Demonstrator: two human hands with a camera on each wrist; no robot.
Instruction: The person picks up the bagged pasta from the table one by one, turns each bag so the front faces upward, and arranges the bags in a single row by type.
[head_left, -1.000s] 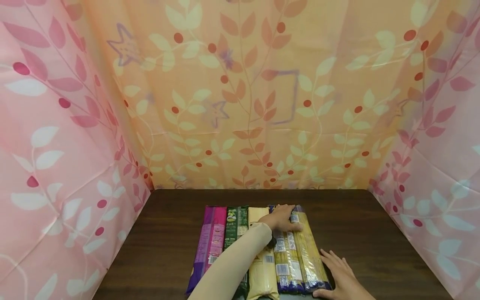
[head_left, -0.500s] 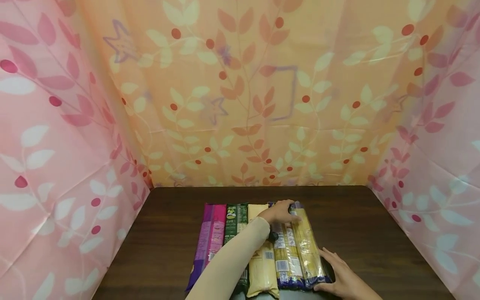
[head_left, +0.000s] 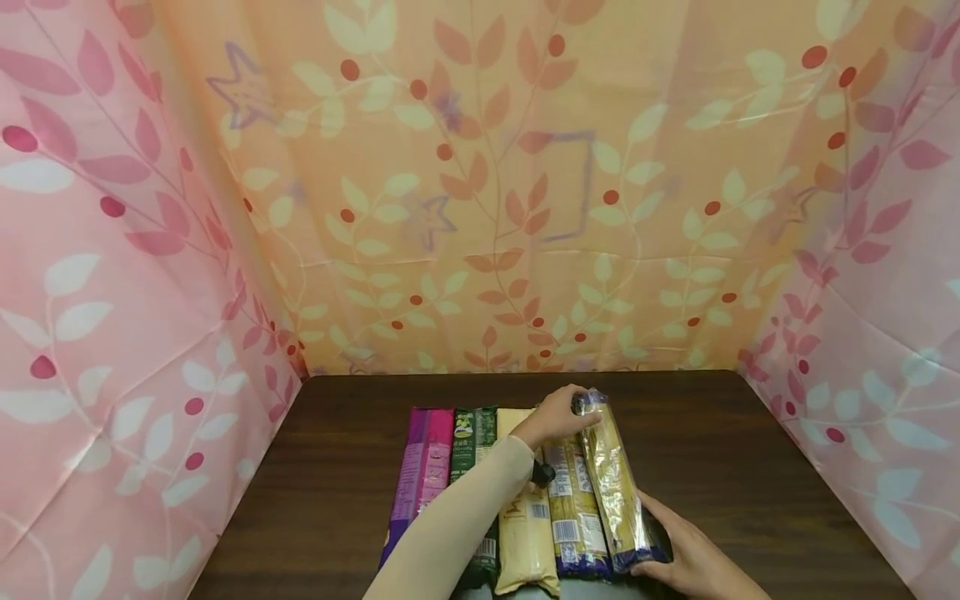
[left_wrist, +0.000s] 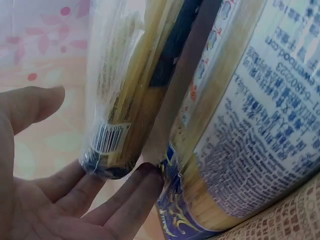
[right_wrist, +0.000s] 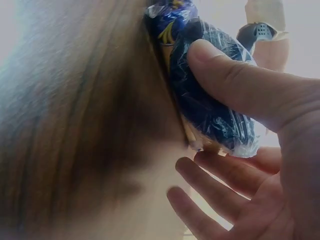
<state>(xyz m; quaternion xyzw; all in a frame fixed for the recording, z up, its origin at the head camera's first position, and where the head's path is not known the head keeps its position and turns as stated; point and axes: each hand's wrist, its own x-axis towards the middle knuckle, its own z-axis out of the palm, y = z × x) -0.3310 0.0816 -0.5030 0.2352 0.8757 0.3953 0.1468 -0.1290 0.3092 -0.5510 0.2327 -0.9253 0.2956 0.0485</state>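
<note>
The rightmost of a row of long packs is a clear pack of spaghetti (head_left: pixel 617 479) with blue ends. My left hand (head_left: pixel 557 417) holds its raised far end; in the left wrist view the fingers lie under and behind that end, with the thumb apart from it. My right hand (head_left: pixel 692 546) grips the near end, and in the right wrist view the thumb presses the dark blue wrapper (right_wrist: pixel 212 92) with fingers below. The pack tilts up away from a second blue-ended spaghetti pack (head_left: pixel 577 521) lying at its left.
Left of these lie a cream pack (head_left: pixel 525 542), a dark green pack (head_left: pixel 472 437) and a pink-purple pack (head_left: pixel 420 467). My left sleeve crosses above them. The dark wooden table (head_left: pixel 322 467) meets patterned curtains (head_left: pixel 495 208) at the back and sides.
The far end of the rightmost spaghetti pack has risen off the table with my left hand. My right hand has moved in closer round the near end.
</note>
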